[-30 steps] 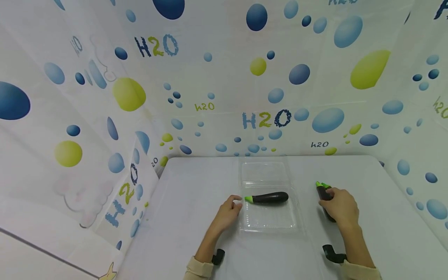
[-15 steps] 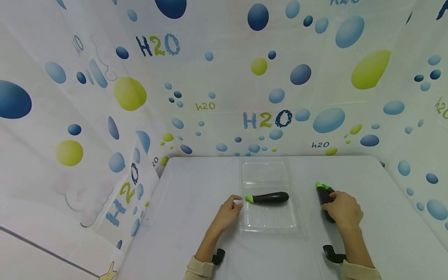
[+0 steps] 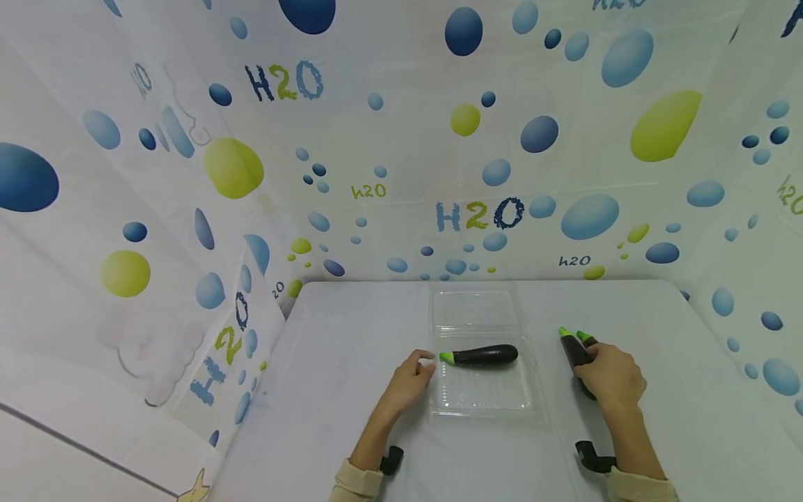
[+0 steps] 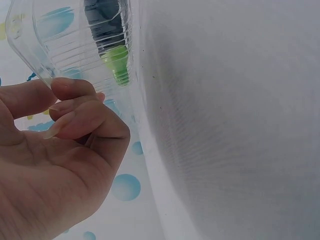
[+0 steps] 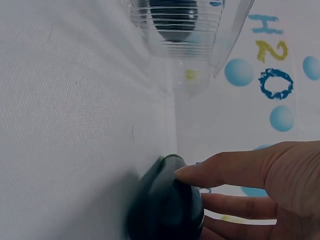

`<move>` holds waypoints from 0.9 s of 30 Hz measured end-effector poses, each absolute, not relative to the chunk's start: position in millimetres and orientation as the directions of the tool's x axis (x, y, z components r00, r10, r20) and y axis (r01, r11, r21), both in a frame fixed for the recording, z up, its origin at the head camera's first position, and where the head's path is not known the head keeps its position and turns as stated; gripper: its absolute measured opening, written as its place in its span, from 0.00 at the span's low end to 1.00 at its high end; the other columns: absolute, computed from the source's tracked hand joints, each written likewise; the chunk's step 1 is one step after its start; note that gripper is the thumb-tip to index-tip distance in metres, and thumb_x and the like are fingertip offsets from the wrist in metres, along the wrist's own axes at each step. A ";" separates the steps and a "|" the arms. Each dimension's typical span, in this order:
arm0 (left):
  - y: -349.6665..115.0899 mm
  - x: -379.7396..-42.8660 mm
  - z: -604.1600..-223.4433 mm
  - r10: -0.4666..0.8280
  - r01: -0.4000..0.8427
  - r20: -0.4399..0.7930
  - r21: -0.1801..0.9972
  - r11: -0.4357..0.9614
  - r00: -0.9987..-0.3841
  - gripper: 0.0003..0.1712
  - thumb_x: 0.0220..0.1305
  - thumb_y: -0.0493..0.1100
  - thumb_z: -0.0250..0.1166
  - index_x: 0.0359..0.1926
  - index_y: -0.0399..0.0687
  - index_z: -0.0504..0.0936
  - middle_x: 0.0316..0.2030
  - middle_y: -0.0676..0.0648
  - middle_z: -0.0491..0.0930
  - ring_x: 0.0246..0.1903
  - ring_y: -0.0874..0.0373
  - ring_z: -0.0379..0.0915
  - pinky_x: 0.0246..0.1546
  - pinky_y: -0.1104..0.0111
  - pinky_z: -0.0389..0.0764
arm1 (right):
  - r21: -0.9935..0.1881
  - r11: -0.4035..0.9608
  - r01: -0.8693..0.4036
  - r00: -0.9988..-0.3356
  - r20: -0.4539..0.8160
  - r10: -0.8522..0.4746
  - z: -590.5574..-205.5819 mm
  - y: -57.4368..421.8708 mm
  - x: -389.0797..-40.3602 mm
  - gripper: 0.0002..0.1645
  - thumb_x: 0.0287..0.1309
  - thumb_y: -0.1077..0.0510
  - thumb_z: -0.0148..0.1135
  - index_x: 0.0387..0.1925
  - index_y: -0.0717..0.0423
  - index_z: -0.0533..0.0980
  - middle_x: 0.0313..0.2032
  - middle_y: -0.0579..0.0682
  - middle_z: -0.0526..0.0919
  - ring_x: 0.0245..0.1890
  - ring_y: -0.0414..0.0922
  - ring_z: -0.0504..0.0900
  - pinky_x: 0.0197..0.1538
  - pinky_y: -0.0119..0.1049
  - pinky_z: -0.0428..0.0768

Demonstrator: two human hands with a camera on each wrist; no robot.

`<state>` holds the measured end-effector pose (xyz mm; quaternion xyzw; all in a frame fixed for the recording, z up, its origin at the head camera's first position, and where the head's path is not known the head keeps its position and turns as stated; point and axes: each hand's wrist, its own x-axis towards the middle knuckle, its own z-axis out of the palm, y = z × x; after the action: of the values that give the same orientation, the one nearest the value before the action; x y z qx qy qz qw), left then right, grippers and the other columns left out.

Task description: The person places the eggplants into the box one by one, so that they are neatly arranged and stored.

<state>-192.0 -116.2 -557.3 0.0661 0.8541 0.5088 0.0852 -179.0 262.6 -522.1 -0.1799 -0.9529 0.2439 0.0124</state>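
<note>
A dark eggplant [image 3: 486, 355] with a green stem lies crosswise in a clear plastic clamshell container [image 3: 445, 397]. My left hand [image 3: 409, 380] is at the container's left edge, thumb and curled index finger meeting at its rim in the left wrist view. To the right, two more eggplants lie side by side on the table. My right hand [image 3: 613, 373] grips the nearer-left eggplant [image 3: 574, 348], its thumb [image 5: 200, 172] over the dark rounded body in the right wrist view. The other eggplant [image 3: 587, 339] is mostly hidden under that hand, with its green stem showing.
The container's lid [image 3: 473, 307] lies opened toward the back of the white-covered table [image 3: 339, 341]. Behind stands a white curtain [image 3: 408, 139] printed with blue and green spots. Dark wrist mounts [image 3: 392, 460] sit on both forearms.
My right hand shifted slightly right, then back left. The gripped eggplant's stem end has swung left, apart from the other eggplant's stem. My left hand and the container stay put.
</note>
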 end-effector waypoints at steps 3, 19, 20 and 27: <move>-116.3 -192.3 -557.0 0.203 0.023 -0.083 0.880 0.474 -0.976 0.21 0.80 0.46 0.56 0.65 0.39 0.75 0.26 0.51 0.74 0.24 0.59 0.66 0.25 0.67 0.68 | -0.470 0.813 0.342 -0.933 -0.065 0.355 -522.6 262.2 -179.6 0.31 0.52 0.55 0.74 0.55 0.69 0.80 0.48 0.77 0.81 0.40 0.70 0.83 0.33 0.56 0.77; -116.6 -191.2 -556.4 0.205 0.028 -0.080 0.879 0.475 -0.976 0.21 0.79 0.47 0.57 0.64 0.39 0.76 0.26 0.51 0.74 0.24 0.60 0.65 0.24 0.68 0.67 | -0.515 0.801 0.305 -0.931 0.017 0.365 -523.4 260.9 -177.9 0.28 0.50 0.57 0.74 0.52 0.68 0.82 0.46 0.74 0.83 0.38 0.67 0.83 0.31 0.54 0.76; -116.7 -191.2 -556.2 0.205 0.027 -0.080 0.881 0.473 -0.976 0.21 0.79 0.47 0.57 0.64 0.39 0.76 0.26 0.51 0.74 0.24 0.60 0.65 0.24 0.68 0.67 | -0.521 0.800 0.297 -0.931 0.026 0.363 -523.0 261.0 -177.6 0.28 0.50 0.57 0.74 0.52 0.68 0.82 0.45 0.74 0.84 0.37 0.66 0.83 0.31 0.53 0.75; -116.8 -191.4 -556.4 0.205 0.023 -0.086 0.877 0.480 -0.975 0.21 0.79 0.46 0.56 0.64 0.40 0.76 0.26 0.52 0.73 0.24 0.60 0.65 0.24 0.68 0.67 | -0.554 0.792 0.258 -0.934 0.067 0.351 -517.3 260.9 -176.7 0.28 0.49 0.57 0.74 0.52 0.67 0.82 0.43 0.70 0.86 0.34 0.62 0.82 0.29 0.47 0.70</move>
<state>-191.4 -116.8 -556.4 0.0668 0.8556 0.5054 0.0900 -176.7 260.9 -517.3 -0.1614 -0.9428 0.2795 0.0836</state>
